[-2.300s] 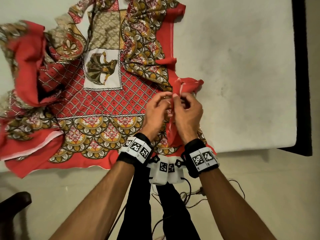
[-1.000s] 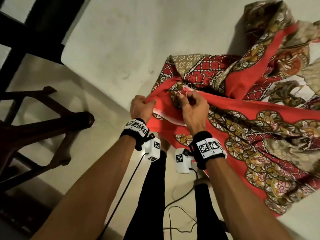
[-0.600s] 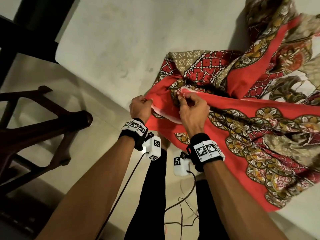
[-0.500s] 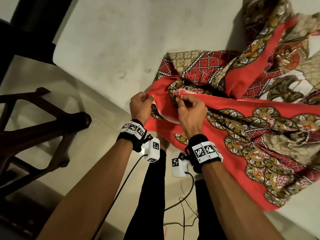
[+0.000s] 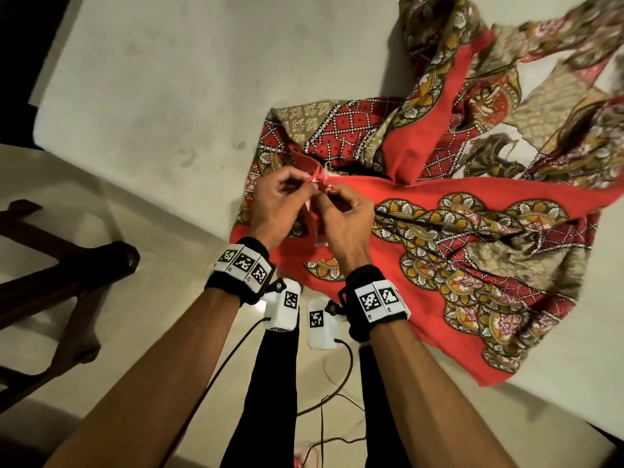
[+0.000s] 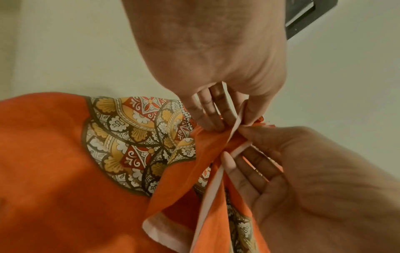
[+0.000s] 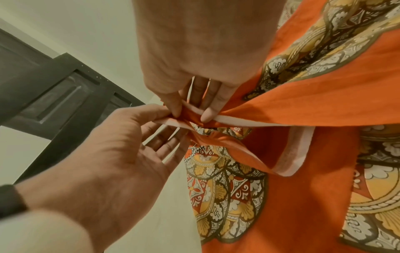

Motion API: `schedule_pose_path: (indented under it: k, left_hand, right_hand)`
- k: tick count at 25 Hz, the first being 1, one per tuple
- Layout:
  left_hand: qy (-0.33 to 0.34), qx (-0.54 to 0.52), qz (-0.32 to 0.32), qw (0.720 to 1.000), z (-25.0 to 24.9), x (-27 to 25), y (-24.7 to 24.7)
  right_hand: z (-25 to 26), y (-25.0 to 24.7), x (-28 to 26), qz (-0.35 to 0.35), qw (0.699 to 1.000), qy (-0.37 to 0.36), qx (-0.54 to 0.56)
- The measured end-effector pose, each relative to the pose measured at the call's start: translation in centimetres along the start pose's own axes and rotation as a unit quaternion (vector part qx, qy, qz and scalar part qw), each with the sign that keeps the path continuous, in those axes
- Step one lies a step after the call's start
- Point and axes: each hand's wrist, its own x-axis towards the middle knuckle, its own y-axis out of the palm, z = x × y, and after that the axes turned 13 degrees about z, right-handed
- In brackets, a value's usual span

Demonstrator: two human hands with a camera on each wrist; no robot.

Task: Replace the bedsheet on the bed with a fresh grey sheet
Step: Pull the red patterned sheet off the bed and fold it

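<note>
The red patterned sheet (image 5: 472, 184) lies bunched on the bare off-white mattress (image 5: 169, 79), with part hanging over the near edge. My left hand (image 5: 304, 182) and right hand (image 5: 332, 194) meet at the mattress edge, and each pinches a white-hemmed corner of the sheet. In the left wrist view the left hand (image 6: 231, 123) pinches the hem (image 6: 236, 123) between thumb and fingers, with the right hand (image 6: 238, 149) just below it. The right wrist view shows the right hand (image 7: 190, 114) pinching the hem (image 7: 229, 119) and the left hand (image 7: 164, 123) touching it. No grey sheet is in view.
A dark wooden piece of furniture (image 5: 67, 265) stands on the floor to my left. Cables (image 5: 331, 400) trail on the floor by my legs. The dark bed frame (image 5: 20, 45) borders the mattress at far left. A dark door (image 7: 54, 95) is behind.
The left hand moved right along the hem, and both hands now meet with their corners held together. Since 2.3 s ago I have shifted to another side of the bed.
</note>
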Motion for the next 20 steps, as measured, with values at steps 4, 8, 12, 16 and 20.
schedule_pose_path:
  k: [4,8,12,16,20]
  left_hand:
    - [0.019,0.013,0.028,0.999,0.0,-0.5,0.4]
    - [0.04,0.032,0.035,0.998,0.1,-0.9,0.9]
    - [0.049,0.04,0.027,0.998,0.3,-1.3,1.5]
    - [0.053,0.042,0.028,0.997,0.1,-1.6,2.2]
    - [0.038,0.016,0.021,0.999,-0.1,-1.7,2.8]
  right_hand:
    - [0.1,-0.6,-0.6,-0.009,0.999,0.014,0.034]
    - [-0.8,-0.8,-0.7,-0.048,0.996,0.045,0.066]
    - [-1.5,-0.7,-0.8,-0.043,0.997,0.028,0.064]
    - [-1.3,-1.1,-1.1,-0.071,0.996,-0.014,0.044]
    - [-0.8,-1.2,-1.7,-0.139,0.988,-0.051,0.051]
